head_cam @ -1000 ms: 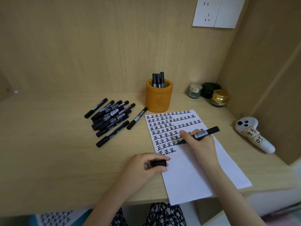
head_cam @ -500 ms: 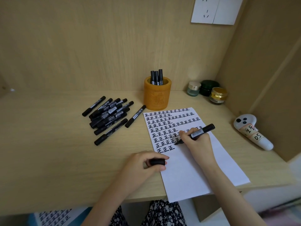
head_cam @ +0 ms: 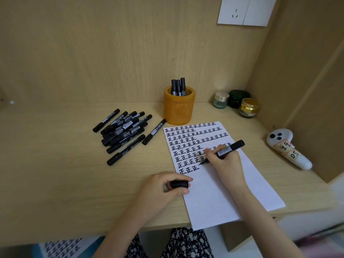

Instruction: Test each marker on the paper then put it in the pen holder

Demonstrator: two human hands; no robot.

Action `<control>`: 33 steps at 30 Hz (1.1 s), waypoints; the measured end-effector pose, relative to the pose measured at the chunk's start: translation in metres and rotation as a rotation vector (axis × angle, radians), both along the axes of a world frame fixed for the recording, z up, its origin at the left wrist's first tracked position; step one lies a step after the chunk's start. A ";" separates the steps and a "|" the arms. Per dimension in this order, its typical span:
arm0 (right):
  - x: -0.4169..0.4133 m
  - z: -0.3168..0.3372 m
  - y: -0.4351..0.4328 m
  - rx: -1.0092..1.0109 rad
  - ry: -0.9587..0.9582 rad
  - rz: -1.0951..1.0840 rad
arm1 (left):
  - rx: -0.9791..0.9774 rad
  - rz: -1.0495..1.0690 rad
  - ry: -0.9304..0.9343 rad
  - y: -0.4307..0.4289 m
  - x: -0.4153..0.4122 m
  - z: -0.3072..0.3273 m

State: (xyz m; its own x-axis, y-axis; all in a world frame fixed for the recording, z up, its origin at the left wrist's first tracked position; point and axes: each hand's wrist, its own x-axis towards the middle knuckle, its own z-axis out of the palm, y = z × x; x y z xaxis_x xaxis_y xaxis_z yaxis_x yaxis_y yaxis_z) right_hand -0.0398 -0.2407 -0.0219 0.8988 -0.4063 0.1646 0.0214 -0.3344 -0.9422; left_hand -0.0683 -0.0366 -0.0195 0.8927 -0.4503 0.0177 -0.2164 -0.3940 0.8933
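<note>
My right hand point(head_cam: 224, 161) grips an uncapped black marker point(head_cam: 229, 148), its tip touching the white paper point(head_cam: 223, 198) beside the lowest rows of written characters. My left hand point(head_cam: 163, 190) rests on the desk at the paper's left edge and pinches the black cap point(head_cam: 179, 184). An orange pen holder point(head_cam: 179, 108) stands behind the paper with three markers point(head_cam: 178, 87) upright in it. A pile of several capped black markers point(head_cam: 123, 133) lies on the desk to the left.
Three small jars point(head_cam: 235, 103) stand at the back right corner. A white controller with a paper label point(head_cam: 287, 150) lies by the right wall. The paper's lower edge overhangs the desk's front edge point(head_cam: 74, 233). A wall socket point(head_cam: 243, 11) is above.
The marker tip has come down from above the sheet to the end of the second-lowest row. My left hand has kept still with the cap.
</note>
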 end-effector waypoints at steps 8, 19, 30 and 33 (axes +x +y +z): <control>-0.001 0.002 -0.001 0.019 -0.011 -0.020 | -0.008 0.001 -0.004 0.000 -0.001 0.000; -0.002 0.002 0.000 -0.017 -0.002 0.029 | 0.005 0.006 -0.013 0.000 0.000 0.001; -0.002 0.004 0.000 0.013 -0.007 0.005 | 0.013 0.001 -0.012 0.000 -0.001 0.003; -0.003 0.003 0.001 -0.007 -0.006 0.004 | 0.016 -0.001 -0.010 0.000 -0.001 0.003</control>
